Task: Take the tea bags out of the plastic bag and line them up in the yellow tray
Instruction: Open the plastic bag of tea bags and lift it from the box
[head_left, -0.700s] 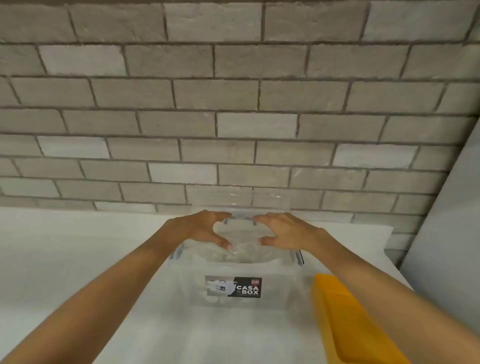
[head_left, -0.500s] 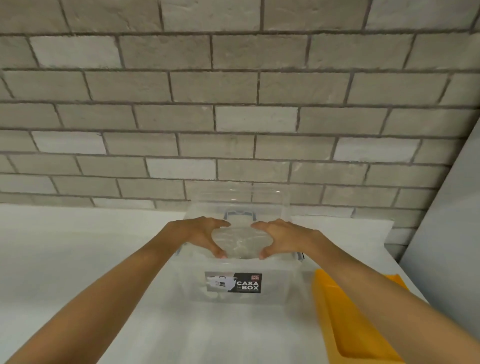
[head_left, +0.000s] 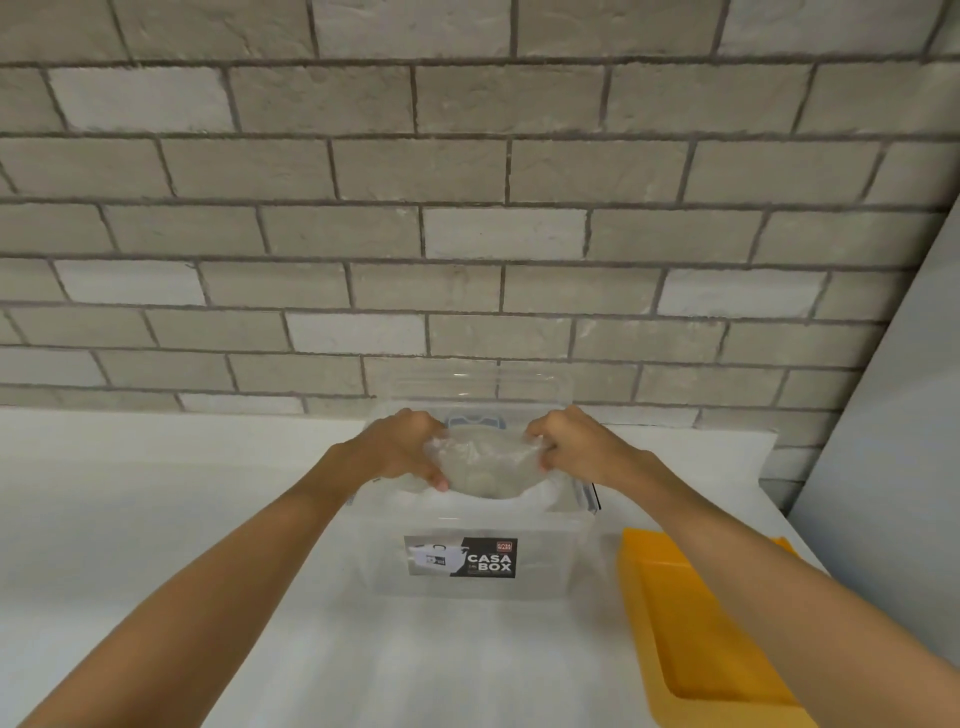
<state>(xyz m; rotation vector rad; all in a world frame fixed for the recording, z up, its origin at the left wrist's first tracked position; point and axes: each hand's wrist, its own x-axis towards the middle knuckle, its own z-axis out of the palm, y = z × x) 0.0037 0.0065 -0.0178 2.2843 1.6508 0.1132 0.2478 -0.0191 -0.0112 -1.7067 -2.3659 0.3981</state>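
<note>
Bag film is bunched in both my hands: my left hand pinches its left edge, fingers curled over the top and thumb below, and my right hand clamps the right edge the same way, so the thin plastic is stretched between them rather than sagging. I hold it at the open top of the clear box, its belly hanging partly inside the rim, because from here I can either lift it out or pull the mouth apart without it slumping. Its lid seems to stand behind, against the wall, out of my way. The tea bags I cannot make out for certain; something pale shows through the crinkled film, and I take it they are all in there. The tray lies on the table just right of the box, under my right forearm, near enough for a short reach; no tea bag shows in the part I can see. I judge this the very start: next I need an opening wide enough for fingers, and film this soft could tear or spill if I yank
</note>
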